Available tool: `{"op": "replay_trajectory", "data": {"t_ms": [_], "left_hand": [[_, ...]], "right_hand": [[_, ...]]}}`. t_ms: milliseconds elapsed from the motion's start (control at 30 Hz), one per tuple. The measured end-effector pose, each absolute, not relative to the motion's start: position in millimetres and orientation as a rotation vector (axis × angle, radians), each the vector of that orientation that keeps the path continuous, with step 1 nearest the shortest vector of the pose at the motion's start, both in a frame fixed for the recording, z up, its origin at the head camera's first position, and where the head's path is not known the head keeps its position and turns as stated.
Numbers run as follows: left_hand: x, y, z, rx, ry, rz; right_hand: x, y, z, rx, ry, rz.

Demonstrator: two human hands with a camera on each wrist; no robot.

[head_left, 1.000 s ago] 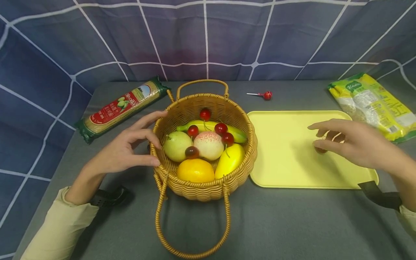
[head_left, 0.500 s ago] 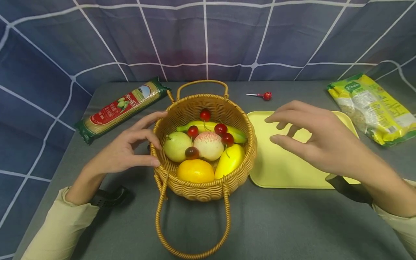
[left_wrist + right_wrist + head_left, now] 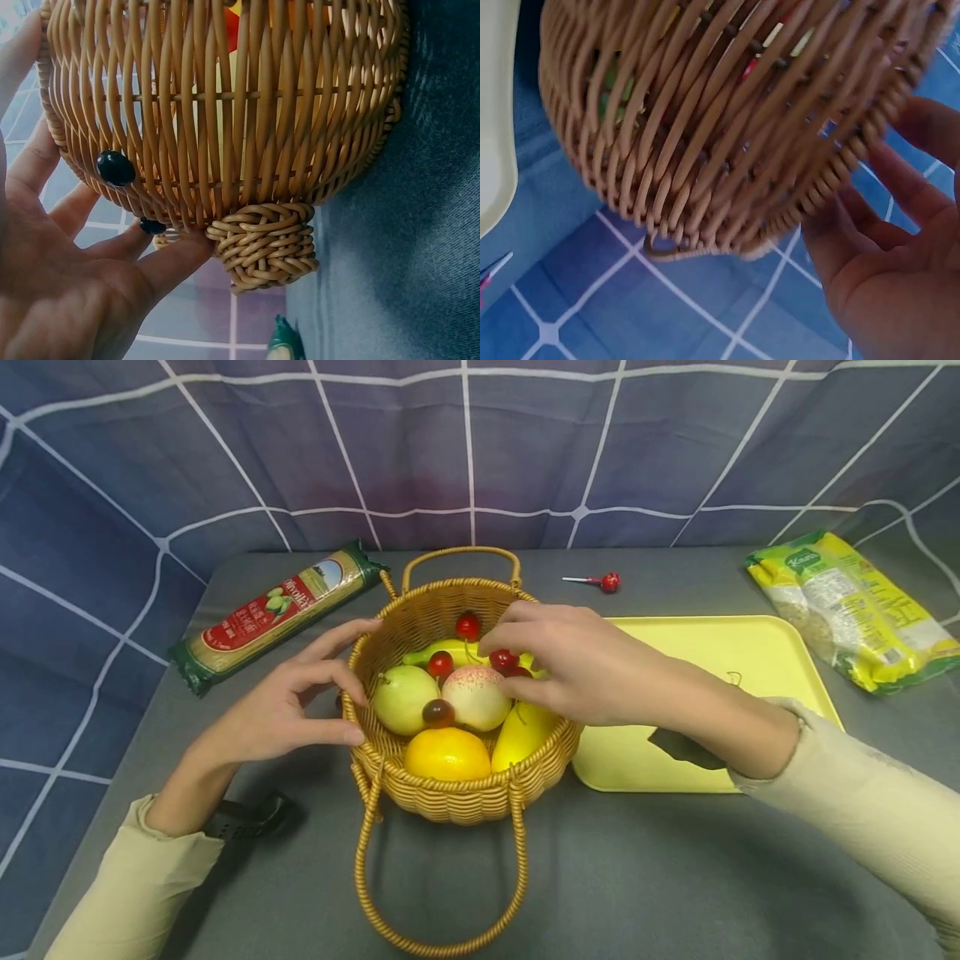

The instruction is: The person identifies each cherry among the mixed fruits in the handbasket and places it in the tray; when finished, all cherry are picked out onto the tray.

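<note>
A wicker basket (image 3: 450, 802) holds a pear (image 3: 405, 700), a peach (image 3: 477, 697), a banana (image 3: 427, 652), an orange (image 3: 447, 754), a yellow mango-like fruit (image 3: 522, 733) and several cherries (image 3: 468, 626). My left hand (image 3: 288, 702) rests against the basket's left rim, fingers spread and lightly bent. In the left wrist view, its fingertips lie along the wicker side. My right hand (image 3: 566, 652) reaches over the right rim. Its thumb and fingers stand apart on either side of two cherries (image 3: 504, 660); whether they touch is unclear.
A yellow tray (image 3: 622, 760) lies right of the basket; a thin stem (image 3: 733, 677) shows above my right forearm. A lollipop (image 3: 609, 582) lies behind it. Spaghetti (image 3: 270, 614) is at back left, a yellow-green bag (image 3: 847, 610) at right. One basket handle (image 3: 442, 947) lies toward me.
My right hand has moved left from over the tray, where a dark red round thing showed by its fingers, to inside the basket. My left hand has stayed on the rim.
</note>
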State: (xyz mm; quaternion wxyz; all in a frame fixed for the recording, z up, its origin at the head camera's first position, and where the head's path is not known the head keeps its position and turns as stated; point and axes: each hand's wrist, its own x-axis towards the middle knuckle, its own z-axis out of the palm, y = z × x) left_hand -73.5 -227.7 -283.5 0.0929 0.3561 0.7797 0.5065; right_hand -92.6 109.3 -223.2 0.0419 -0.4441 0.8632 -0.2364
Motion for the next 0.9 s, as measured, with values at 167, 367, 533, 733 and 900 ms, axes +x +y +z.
{"op": "replay_trajectory", "data": {"t_ms": [167,367,533,733,900], "left_hand": [[-73.6,-227.7,-284.3,1.052,2.312,1.501],[-72.8,-227.1,-281.9,0.999,2.34,1.476],[-73.4,-226.7,-281.6,0.991,2.345,1.471],[-73.6,-226.7,-282.2,1.0,2.342,1.482],[-73.5,-226.5,-283.2,1.019,2.333,1.495]], "right_hand": [[-103.6,90.9,-229.3,-1.252,2.596,-0.576],[-115.1,78.5,-231.8,-1.151,2.486,-0.447],[-121.5,72.3,-231.8,-1.102,2.425,-0.336],[-124.5,64.3,-234.5,-1.053,2.353,-0.198],[-126.2,63.1,-238.3,-1.052,2.363,-0.183]]}}
